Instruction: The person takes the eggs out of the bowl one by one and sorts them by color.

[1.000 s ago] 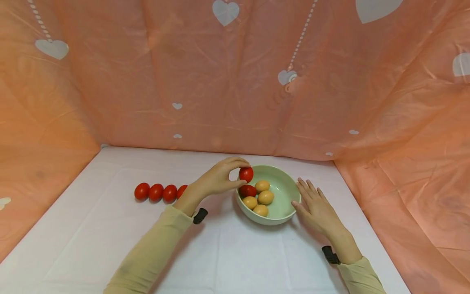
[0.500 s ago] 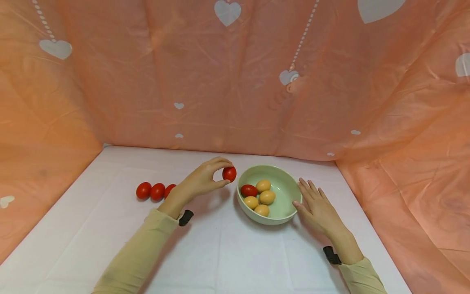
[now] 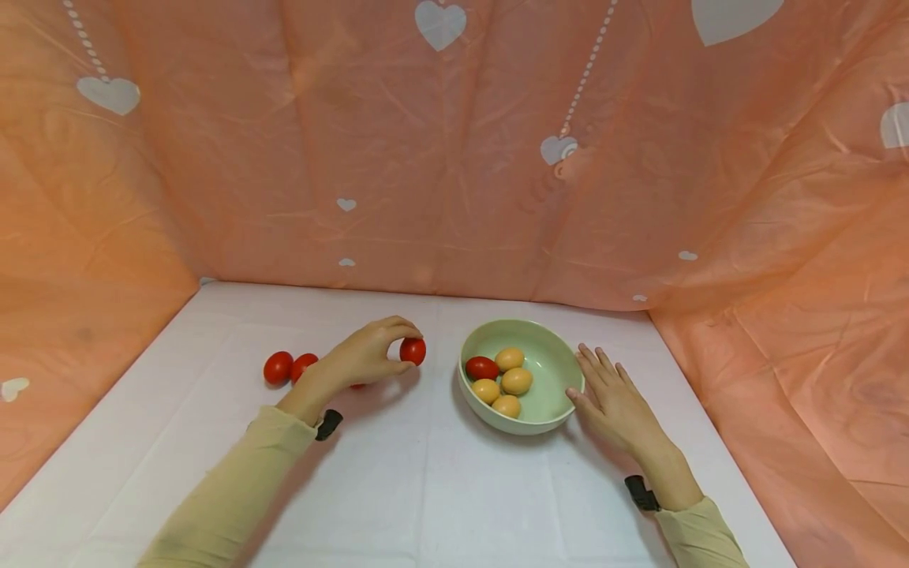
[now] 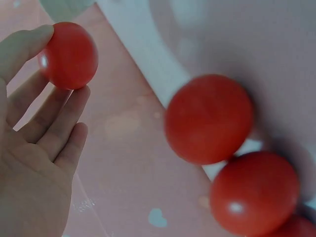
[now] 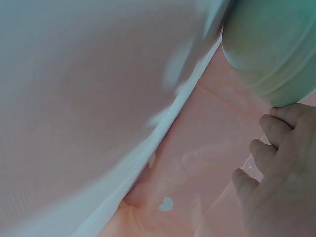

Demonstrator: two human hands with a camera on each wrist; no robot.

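Observation:
My left hand [image 3: 364, 353] pinches a glossy red egg [image 3: 413, 352] between thumb and fingertips, left of the bowl and over the white table. In the left wrist view, that egg [image 4: 71, 55] sits at the fingertips. More red eggs [image 3: 278, 368] lie in a row on the table, partly hidden behind the left hand and wrist. A pale green bowl [image 3: 554, 410] holds one red egg [image 3: 481, 368] and several tan eggs [image 3: 516, 382]. With its fingers extended, my right hand [image 3: 616, 402] rests against the bowl's right side.
A white cloth covers the table [image 3: 461, 505]. Peach-coloured sheeting [image 3: 454, 158] with heart prints stands behind it and along both sides. Each wrist carries a small black device [image 3: 641, 493].
My left hand has carried the red egg away from over the bowl, leftward and slightly down toward the row. The right hand stays at the bowl.

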